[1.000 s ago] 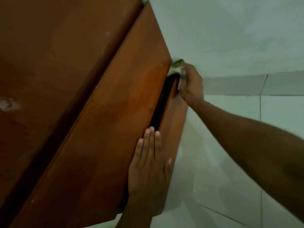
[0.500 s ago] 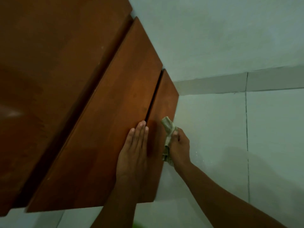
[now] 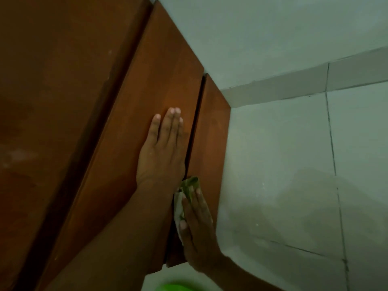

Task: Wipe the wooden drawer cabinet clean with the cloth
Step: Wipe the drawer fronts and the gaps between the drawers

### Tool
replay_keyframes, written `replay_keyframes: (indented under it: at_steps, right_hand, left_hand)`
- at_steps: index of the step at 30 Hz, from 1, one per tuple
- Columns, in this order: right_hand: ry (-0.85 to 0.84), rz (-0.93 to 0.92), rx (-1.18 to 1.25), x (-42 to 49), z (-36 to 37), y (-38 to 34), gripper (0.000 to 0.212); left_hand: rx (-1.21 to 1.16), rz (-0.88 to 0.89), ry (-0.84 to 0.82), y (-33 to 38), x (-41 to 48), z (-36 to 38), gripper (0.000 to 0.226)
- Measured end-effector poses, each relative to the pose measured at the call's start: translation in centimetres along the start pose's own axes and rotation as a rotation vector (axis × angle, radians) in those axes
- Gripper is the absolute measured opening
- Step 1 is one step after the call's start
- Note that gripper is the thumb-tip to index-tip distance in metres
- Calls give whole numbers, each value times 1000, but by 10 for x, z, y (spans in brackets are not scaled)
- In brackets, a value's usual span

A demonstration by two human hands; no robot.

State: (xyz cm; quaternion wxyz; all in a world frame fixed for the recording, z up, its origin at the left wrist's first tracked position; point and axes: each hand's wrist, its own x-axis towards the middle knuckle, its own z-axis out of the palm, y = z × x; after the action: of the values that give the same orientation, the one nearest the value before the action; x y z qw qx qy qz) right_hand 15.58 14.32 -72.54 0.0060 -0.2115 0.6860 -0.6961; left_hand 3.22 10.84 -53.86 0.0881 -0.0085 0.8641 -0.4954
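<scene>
The reddish-brown wooden drawer cabinet (image 3: 69,114) fills the left half of the view, seen steeply from above. My left hand (image 3: 161,152) lies flat with straight fingers on the front of an upper drawer (image 3: 159,72). Just below, my right hand (image 3: 197,229) presses a pale green-and-white cloth (image 3: 190,184) against the lower drawer front (image 3: 212,131), close to the dark gap between the two drawers. Its fingers lie straight over the cloth, with part of the cloth bunched out above the fingertips.
A pale wall (image 3: 262,32) stands behind the cabinet, with a light skirting strip (image 3: 294,85) at its base. Pale floor tiles (image 3: 283,164) with dark grout lines spread to the right. A bright green object (image 3: 176,287) shows at the bottom edge.
My right hand brought the cloth from the far end of the drawer gap down to the near end and now lies flat over it. The drawer gap has narrowed. My left hand slid onto the upper drawer front.
</scene>
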Motion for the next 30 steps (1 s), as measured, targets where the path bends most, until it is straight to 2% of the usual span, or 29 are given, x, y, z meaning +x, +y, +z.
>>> replay_keyframes:
  at_steps: [2,4,10,15,19,22,24,26,28,30]
  right_hand:
    - [-24,-44,-13,32,-9,16,56]
    - [22,-39,31,73,-13,32,56]
    - [162,132,70,209,-35,99,59]
    - [223,362,53,282,-56,129,59]
    - [431,614,31,295,-68,130,36]
    - [490,838,178,269,-73,129,25]
    - [549,781,201,225,-67,115,22]
    - [595,636,232,156,-55,89,19]
    - [556,557,326,70,-35,52,23]
    - [427,562,324,-8,-8,12,35]
  left_hand:
    - [29,21,-4,1,11,2,74]
    - [56,42,1,2,21,4,76]
    - [39,86,-13,11,38,5,74]
    - [36,99,-27,13,39,8,76]
    - [29,106,-27,10,38,7,82]
    - [34,94,-15,10,37,5,77]
    - [26,79,-5,11,36,5,72]
    - [14,92,-4,14,31,7,68]
    - [-3,102,-47,16,22,7,67]
    - [-18,132,-51,19,12,5,65]
